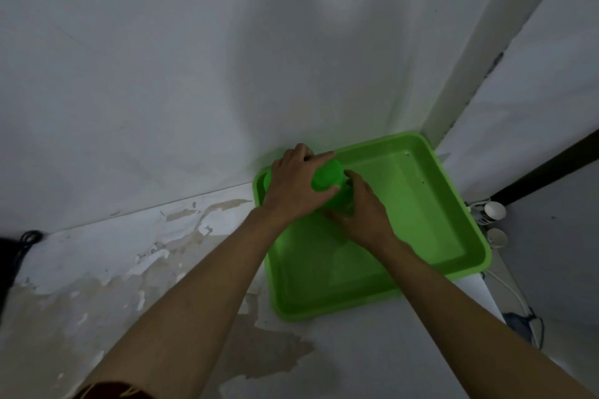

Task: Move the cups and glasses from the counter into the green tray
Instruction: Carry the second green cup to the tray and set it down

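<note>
A bright green tray (421,204) lies on the counter in the corner by the wall. My left hand (291,188) is over the tray's far left part, wrapped around a green cup (327,180). My right hand (359,207) is just to the right of it, curled around something see-through, seemingly a clear glass (345,201), low in the tray. Another green cup (267,180) peeks out behind my left hand at the tray's far left corner. Most of what the hands hold is hidden.
The counter (162,269) is white with peeled, stained patches. White walls rise close behind and to the right. Two white paper cups (495,210) and cables lie past the tray's right edge. Dark cables sit at the far left.
</note>
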